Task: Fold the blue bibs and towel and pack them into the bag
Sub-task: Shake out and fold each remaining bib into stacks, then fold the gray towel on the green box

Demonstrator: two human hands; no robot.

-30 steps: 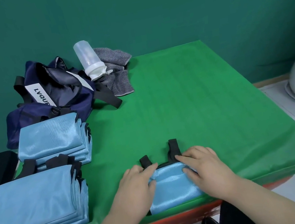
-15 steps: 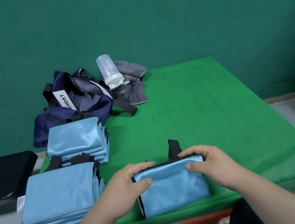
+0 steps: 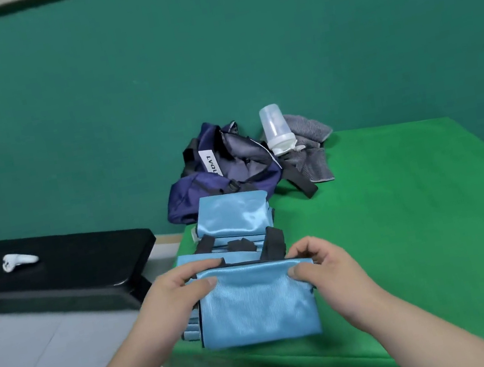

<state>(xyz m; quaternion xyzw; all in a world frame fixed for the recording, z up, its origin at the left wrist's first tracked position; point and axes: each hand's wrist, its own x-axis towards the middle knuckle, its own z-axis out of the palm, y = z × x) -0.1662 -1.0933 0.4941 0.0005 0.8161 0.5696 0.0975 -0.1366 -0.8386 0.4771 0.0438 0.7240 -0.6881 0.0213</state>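
Green table [image 3: 402, 219], bib [image 3: 255, 304] crosswise — black edge [image 3: 248, 262] away

- Right half of the green cloth-covered table [image 3: 418, 217] is bare: we get free passage from our right hand [image 3: 323, 269] out to the right edge and back to the wall.
- Left strip is packed: our left hand [image 3: 176, 295] and right hand pinch the folded shiny light-blue bib [image 3: 256, 307] over the near stack of folded blue bibs [image 3: 188, 261]; the far stack of folded blue bibs [image 3: 233, 217] sits just behind.
- The navy fabric bag [image 3: 241, 167] blocks the back-left corner, its black strap [image 3: 302, 184] trailing onto the cloth.
- The translucent plastic bottle [image 3: 274, 129] and crumpled grey towel [image 3: 313, 154] crowd the bag's right side.
- Off-table left: tiled floor, then a black padded bench [image 3: 71, 268].
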